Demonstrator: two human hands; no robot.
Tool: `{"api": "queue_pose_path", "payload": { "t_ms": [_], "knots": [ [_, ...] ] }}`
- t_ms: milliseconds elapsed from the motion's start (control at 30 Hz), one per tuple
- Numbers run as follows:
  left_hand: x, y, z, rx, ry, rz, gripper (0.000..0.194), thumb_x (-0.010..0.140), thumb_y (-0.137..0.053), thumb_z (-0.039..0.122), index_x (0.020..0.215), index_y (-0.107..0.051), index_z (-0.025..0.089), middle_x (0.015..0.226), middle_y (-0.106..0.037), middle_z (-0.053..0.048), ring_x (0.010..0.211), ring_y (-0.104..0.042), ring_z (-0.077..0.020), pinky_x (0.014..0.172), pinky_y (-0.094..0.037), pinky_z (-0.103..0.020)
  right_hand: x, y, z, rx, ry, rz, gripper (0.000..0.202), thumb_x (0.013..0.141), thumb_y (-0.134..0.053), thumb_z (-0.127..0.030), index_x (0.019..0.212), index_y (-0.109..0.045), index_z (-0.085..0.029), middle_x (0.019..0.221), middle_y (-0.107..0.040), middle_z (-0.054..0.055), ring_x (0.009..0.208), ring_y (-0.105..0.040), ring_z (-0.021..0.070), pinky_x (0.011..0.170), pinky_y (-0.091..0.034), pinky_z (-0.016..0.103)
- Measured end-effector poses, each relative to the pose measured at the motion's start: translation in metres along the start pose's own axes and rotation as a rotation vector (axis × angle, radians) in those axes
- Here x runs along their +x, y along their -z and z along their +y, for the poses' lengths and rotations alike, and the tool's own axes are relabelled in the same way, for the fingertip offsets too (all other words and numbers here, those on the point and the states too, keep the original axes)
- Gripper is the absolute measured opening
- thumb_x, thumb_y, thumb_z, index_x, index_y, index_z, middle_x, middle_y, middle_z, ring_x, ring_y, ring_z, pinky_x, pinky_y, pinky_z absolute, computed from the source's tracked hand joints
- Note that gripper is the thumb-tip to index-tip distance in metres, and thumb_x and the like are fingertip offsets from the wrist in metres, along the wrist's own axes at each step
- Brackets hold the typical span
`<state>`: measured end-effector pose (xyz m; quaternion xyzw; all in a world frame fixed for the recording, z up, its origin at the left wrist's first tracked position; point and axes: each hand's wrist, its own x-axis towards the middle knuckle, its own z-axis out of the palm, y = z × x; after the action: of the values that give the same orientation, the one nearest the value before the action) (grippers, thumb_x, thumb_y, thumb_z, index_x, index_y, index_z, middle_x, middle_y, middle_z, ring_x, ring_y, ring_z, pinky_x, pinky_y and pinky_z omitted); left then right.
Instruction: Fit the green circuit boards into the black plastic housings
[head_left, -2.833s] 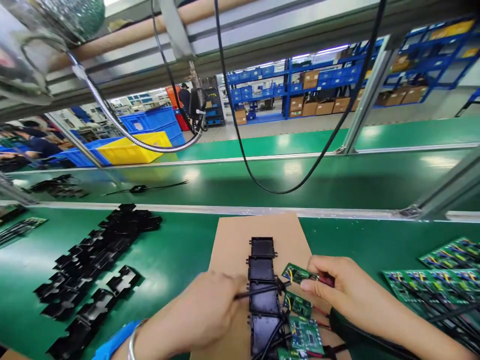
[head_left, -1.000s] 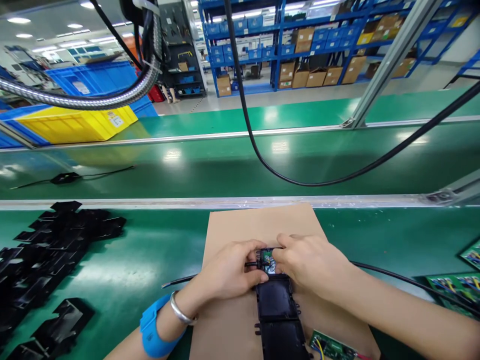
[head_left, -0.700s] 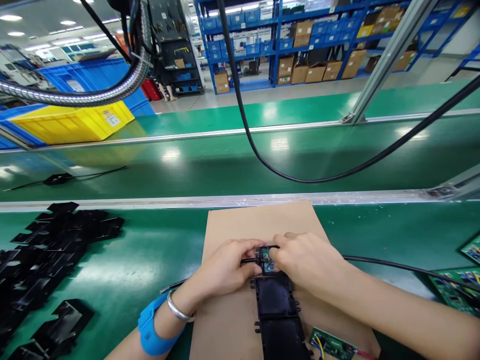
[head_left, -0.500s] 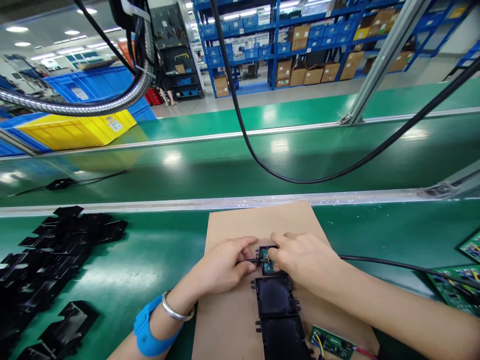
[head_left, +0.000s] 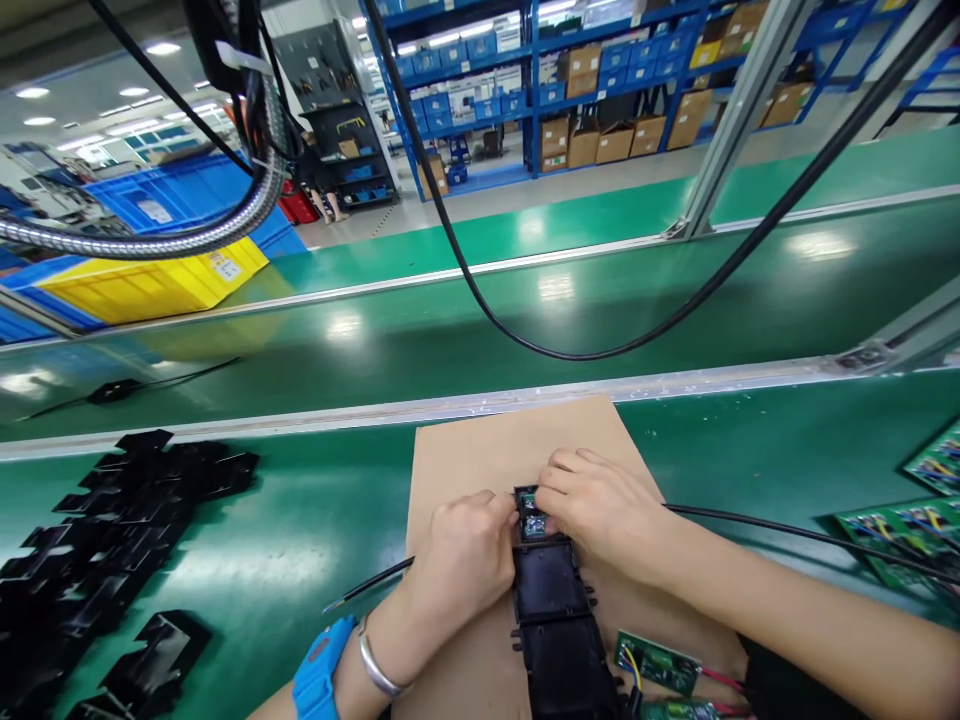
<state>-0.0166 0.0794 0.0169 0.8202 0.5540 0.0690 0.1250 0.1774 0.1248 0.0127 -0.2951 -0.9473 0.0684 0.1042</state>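
Note:
A small green circuit board point(head_left: 534, 526) sits inside the top end of a black plastic case point(head_left: 551, 580), over brown cardboard. My left hand point(head_left: 469, 550) is closed at the case's left edge. From beneath it a black cable point(head_left: 375, 578) comes out to the left, its end showing bare wire; the fingertips are partly hidden. On the opposite side, my right hand point(head_left: 604, 505) has its fingers bent and pressed together against the case's right edge beside the board. Another length of black cable point(head_left: 735, 517) runs from behind that wrist to the right.
The cardboard sheet point(head_left: 465, 455) lies on the green bench. Black plastic housings point(head_left: 127, 520) are piled at left. Circuit boards with wires point(head_left: 656, 662) lie at lower right, and more boards point(head_left: 900, 530) at far right. A black cable loop point(head_left: 592, 355) hangs ahead.
My left hand has turned and curled over at the case's left edge, and a cable end now shows left of it. My right hand has shifted slightly, uncovering more of the board.

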Motion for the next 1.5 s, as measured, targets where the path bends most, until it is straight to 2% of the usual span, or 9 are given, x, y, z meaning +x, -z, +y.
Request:
{"api": "queue_pose_path", "payload": {
  "t_ms": [333,400,567,767,900,1067,1200,1367,1500],
  "knots": [
    [-0.003,-0.002,0.006,0.168,0.015,0.027,0.022,0.082,-0.042,0.004,0.081,-0.059,0.018,0.072,-0.062,-0.006,0.065,-0.058,-0.0197,0.058,-0.042,-0.028,-0.01,-0.002,0.004,-0.104,0.183,0.055,0.022,0.096,-0.049,-0.015,0.113,-0.062,-0.014,0.087,-0.065,0.007,0.088,-0.056,0.0213,0.076,-0.033,0.036],
    [-0.001,-0.004,0.008,0.189,0.022,0.029,0.023,0.078,-0.043,0.002,0.08,-0.06,0.017,0.072,-0.061,-0.007,0.067,-0.057,-0.0205,0.058,-0.042,-0.028,-0.005,0.001,-0.001,-0.155,0.188,-0.012,0.019,0.093,-0.053,-0.015,0.108,-0.065,-0.014,0.087,-0.064,0.008,0.084,-0.056,0.0223,0.073,-0.033,0.037],
    [0.002,-0.003,0.008,0.158,-0.005,0.055,0.017,0.076,-0.049,0.004,0.076,-0.061,0.016,0.075,-0.061,-0.008,0.074,-0.057,-0.0228,0.063,-0.046,-0.031,0.011,0.011,-0.015,-0.162,0.197,-0.214,0.014,0.08,-0.066,-0.015,0.067,-0.068,-0.018,0.082,-0.061,0.007,0.079,-0.054,0.023,0.07,-0.032,0.038],
    [-0.005,-0.002,-0.009,-0.003,-0.079,0.17,0.017,0.089,-0.05,0.014,0.094,-0.066,0.019,0.089,-0.065,-0.006,0.085,-0.059,-0.02,0.079,-0.049,-0.032,0.01,0.015,-0.014,-0.157,0.107,-0.155,0.013,0.089,-0.057,-0.017,0.084,-0.069,-0.018,0.091,-0.063,0.007,0.093,-0.051,0.024,0.072,-0.032,0.037],
    [-0.007,-0.007,-0.016,-0.074,-0.124,0.192,0.017,0.091,-0.051,0.016,0.09,-0.068,0.018,0.086,-0.066,-0.006,0.084,-0.059,-0.0204,0.079,-0.049,-0.034,0.003,0.013,-0.026,-0.149,-0.018,-0.103,0.02,0.093,-0.047,-0.018,0.098,-0.066,-0.013,0.091,-0.061,0.01,0.096,-0.047,0.0264,0.075,-0.032,0.039],
    [-0.004,-0.013,-0.021,-0.141,-0.168,0.146,0.02,0.092,-0.048,0.014,0.087,-0.068,0.017,0.086,-0.065,-0.006,0.084,-0.056,-0.0202,0.081,-0.047,-0.034,0.009,0.013,-0.039,-0.025,-0.047,-0.114,0.019,0.088,-0.051,-0.02,0.082,-0.067,-0.011,0.089,-0.058,0.013,0.089,-0.044,0.0261,0.073,-0.032,0.038],
    [-0.002,-0.015,-0.023,-0.17,-0.179,0.126,0.019,0.09,-0.048,0.012,0.082,-0.066,0.017,0.083,-0.062,-0.006,0.084,-0.054,-0.0203,0.08,-0.047,-0.034,0.015,0.016,-0.032,0.071,-0.049,-0.128,0.023,0.086,-0.055,-0.022,0.07,-0.068,-0.013,0.082,-0.058,0.012,0.09,-0.044,0.0264,0.075,-0.034,0.039],
    [-0.003,-0.001,-0.022,-0.183,-0.18,0.097,0.015,0.088,-0.052,0.011,0.096,-0.063,0.017,0.091,-0.061,-0.006,0.086,-0.057,-0.0196,0.08,-0.049,-0.032,0.003,0.024,-0.009,0.096,-0.082,-0.073,0.018,0.089,-0.057,-0.023,0.095,-0.073,-0.02,0.096,-0.059,0.008,0.097,-0.045,0.0234,0.082,-0.038,0.035],
    [-0.001,0.014,-0.019,-0.181,-0.251,-0.018,0.03,0.089,-0.054,0.014,0.118,-0.056,0.022,0.11,-0.057,-0.005,0.095,-0.058,-0.0189,0.085,-0.049,-0.032,-0.002,0.028,0.006,0.076,-0.094,-0.075,0.02,0.084,-0.066,-0.02,0.103,-0.072,-0.019,0.095,-0.058,0.008,0.096,-0.048,0.0233,0.081,-0.04,0.034]
  ]
}}
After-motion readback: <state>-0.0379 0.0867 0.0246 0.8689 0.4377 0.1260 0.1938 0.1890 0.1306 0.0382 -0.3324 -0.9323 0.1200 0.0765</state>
